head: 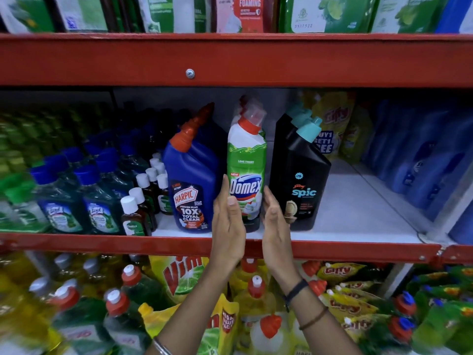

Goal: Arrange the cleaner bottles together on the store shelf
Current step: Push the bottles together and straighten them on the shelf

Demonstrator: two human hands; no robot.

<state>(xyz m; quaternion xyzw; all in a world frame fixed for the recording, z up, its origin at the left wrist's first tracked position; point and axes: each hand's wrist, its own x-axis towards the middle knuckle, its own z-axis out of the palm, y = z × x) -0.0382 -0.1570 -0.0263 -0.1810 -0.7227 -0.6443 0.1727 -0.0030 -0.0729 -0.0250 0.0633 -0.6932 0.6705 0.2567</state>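
A green and white Domex cleaner bottle (pixel 246 162) with a red cap stands upright on the middle shelf (pixel 358 216). A blue Harpic bottle (pixel 190 180) stands close on its left, a black Spic bottle (pixel 298 180) on its right. More bottles stand in rows behind each. My left hand (pixel 227 221) is at the Domex bottle's lower left side, fingers straight and pointing up. My right hand (pixel 275 221) is at its lower right side, fingers also extended. Both palms face the bottle and neither hand wraps around it.
Small brown bottles (pixel 133 213) and green bottles with blue caps (pixel 97 201) fill the shelf's left part. Yellow pouches (pixel 340 124) and blue bottles (pixel 422 160) stand at the right. A red shelf beam (pixel 230 60) runs overhead. Dish-wash bottles and pouches (pixel 184 275) crowd the shelf below.
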